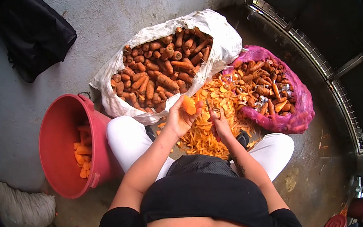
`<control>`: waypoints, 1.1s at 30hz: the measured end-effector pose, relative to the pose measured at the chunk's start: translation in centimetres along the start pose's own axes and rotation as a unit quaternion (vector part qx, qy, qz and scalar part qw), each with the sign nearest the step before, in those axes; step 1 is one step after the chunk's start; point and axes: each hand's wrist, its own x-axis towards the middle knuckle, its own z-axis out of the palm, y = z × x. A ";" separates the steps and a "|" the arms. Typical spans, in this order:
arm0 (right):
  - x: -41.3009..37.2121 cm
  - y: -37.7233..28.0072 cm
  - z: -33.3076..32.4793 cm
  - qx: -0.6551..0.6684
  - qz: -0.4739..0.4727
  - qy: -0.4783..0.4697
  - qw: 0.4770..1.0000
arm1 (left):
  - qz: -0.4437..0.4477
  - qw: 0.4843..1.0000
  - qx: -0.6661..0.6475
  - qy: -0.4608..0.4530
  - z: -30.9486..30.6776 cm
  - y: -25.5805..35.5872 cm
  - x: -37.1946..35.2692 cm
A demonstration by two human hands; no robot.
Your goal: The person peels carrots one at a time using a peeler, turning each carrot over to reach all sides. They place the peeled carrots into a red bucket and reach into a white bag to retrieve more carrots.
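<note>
A peeled orange carrot is held in my left hand, its fingers wrapped round it. To its right, my right hand is closed on a small tool, a peeler or knife whose exact shape is hard to make out. Below both hands, a heap of orange peelings covers the floor between my legs. Unpeeled carrots fill a white sack in front of me. On the left, peeled carrots lie inside a red bucket.
A pink mesh bag with carrot pieces and scraps stands at the right. A black bag hangs on the wall at the upper left. A pale sack lies at the lower left. Metal grating runs along the right.
</note>
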 end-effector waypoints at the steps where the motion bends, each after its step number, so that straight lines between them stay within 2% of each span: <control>1: 0.0 -0.1 0.1 0.004 -0.005 0.001 1.000 | -0.003 1.000 0.003 -0.004 0.0 0.0 0.0; 2: -0.1 -0.1 0.2 0.015 -0.019 0.004 1.000 | -0.006 1.000 0.005 -0.008 0.1 0.1 0.0; 5: -0.1 -0.3 0.2 0.035 -0.069 0.005 0.997 | 0.038 0.980 0.193 0.019 0.6 -0.1 -0.1; 6: -0.3 -0.6 0.0 0.032 -0.087 -0.002 0.996 | 0.107 0.949 0.297 0.008 0.7 -0.2 0.0; 8: -0.4 -0.8 -0.2 0.041 -0.149 0.004 0.988 | 0.236 0.840 0.488 -0.015 0.6 -0.4 0.3; 10: -0.5 -0.6 0.3 0.062 -0.236 0.029 0.969 | 0.275 0.727 0.629 0.005 0.3 0.3 0.6; 12: -0.6 0.0 -0.1 -0.015 -0.280 0.037 0.959 | 0.331 0.592 0.734 0.031 0.0 0.6 0.9; 14: -0.2 1.2 -0.6 -0.130 -0.341 0.035 0.930 | 0.365 0.531 0.764 0.022 -0.5 0.8 1.4; 15: -1.2 0.4 0.3 -0.157 -0.388 0.072 0.905 | 0.382 0.500 0.777 0.018 -0.6 0.8 1.5; 18: -2.8 -0.6 1.1 -0.170 -0.397 0.026 0.901 | 0.382 0.439 0.812 0.030 -0.4 0.6 1.4; 28: -2.8 -0.6 1.7 -0.168 -0.360 0.006 0.917 | 0.347 0.374 0.859 0.047 0.3 -0.3 1.1; 31: -2.8 -0.6 1.9 -0.124 -0.354 -0.008 0.927 | 0.338 0.354 0.870 0.055 0.7 -0.4 0.7; 33: -3.0 -0.9 1.9 -0.151 -0.358 0.001 0.921 | 0.338 0.345 0.873 0.060 0.6 -0.4 0.6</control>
